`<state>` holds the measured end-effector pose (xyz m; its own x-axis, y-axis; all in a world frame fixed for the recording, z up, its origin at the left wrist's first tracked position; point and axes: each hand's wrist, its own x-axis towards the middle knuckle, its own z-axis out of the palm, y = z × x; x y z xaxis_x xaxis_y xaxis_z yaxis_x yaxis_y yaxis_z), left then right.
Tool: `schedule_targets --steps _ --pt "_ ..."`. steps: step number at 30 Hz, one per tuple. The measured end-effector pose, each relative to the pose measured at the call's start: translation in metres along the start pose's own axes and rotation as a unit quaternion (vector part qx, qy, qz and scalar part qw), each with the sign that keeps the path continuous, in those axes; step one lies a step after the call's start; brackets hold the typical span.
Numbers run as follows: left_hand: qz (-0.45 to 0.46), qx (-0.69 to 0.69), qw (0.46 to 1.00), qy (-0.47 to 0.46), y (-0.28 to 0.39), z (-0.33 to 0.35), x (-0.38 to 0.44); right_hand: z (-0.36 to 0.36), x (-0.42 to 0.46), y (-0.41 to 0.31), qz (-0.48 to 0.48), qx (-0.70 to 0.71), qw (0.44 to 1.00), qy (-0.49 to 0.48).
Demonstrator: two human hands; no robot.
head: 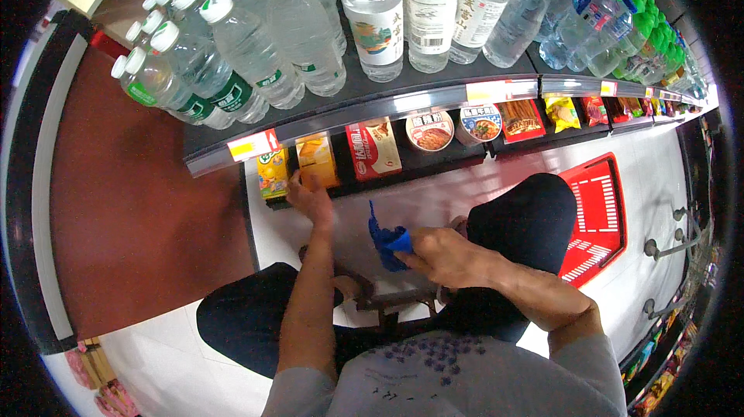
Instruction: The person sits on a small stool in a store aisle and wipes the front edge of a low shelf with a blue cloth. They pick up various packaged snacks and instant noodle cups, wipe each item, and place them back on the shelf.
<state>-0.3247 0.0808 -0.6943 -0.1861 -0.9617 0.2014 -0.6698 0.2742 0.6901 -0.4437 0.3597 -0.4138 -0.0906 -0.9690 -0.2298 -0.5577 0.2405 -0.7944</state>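
Observation:
My left hand (pixel 311 197) reaches to the front of the low shelf, its fingers at the gap between an orange-yellow package (pixel 317 155) and a yellow-green snack package (pixel 272 173). Whether the fingers grip either one is hard to tell. A crumpled blue cloth (pixel 388 249) is bunched in my right hand (pixel 444 254), above the floor between my knees. Farther right on the same shelf lie a red and cream box (pixel 375 149) and two instant noodle cups (pixel 429 131) with printed lids.
Above the low shelf, an upper shelf (pixel 325 106) with price tags juts out, crowded with clear water bottles (pixel 372 21). A red plastic basket (pixel 598 208) rests on the floor beside my right knee. A wheeled metal rack (pixel 689 237) stands at far right.

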Motion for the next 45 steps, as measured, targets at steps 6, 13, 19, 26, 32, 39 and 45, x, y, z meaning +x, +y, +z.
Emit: schedule_targets --steps 6,13,19,26,32,39,45 --pt "0.109 -0.056 0.985 -0.122 0.115 0.005 -0.062 0.001 -0.005 -0.001 -0.041 -0.026 0.999 0.019" --pt "-0.013 0.098 0.974 -0.202 0.175 0.028 -0.07 0.007 -0.008 0.007 -0.053 -0.016 0.997 0.046" --pt "-0.015 0.078 0.982 -0.17 0.147 0.046 -0.072 0.015 -0.004 0.018 -0.046 -0.038 0.998 0.033" --pt "0.034 0.027 0.988 -0.15 0.096 0.019 -0.098 0.027 -0.01 0.024 -0.118 -0.064 0.987 0.092" --pt "-0.083 -0.007 0.995 -0.054 0.026 0.02 -0.12 0.004 -0.007 -0.004 -0.03 -0.032 0.998 0.035" --pt "-0.402 -0.572 0.653 -0.291 0.014 0.014 -0.123 0.004 0.002 0.009 0.043 -0.069 0.996 0.028" --pt "-0.412 -0.614 0.588 -0.326 0.013 0.012 -0.116 -0.006 0.012 0.012 0.12 -0.018 0.989 0.082"
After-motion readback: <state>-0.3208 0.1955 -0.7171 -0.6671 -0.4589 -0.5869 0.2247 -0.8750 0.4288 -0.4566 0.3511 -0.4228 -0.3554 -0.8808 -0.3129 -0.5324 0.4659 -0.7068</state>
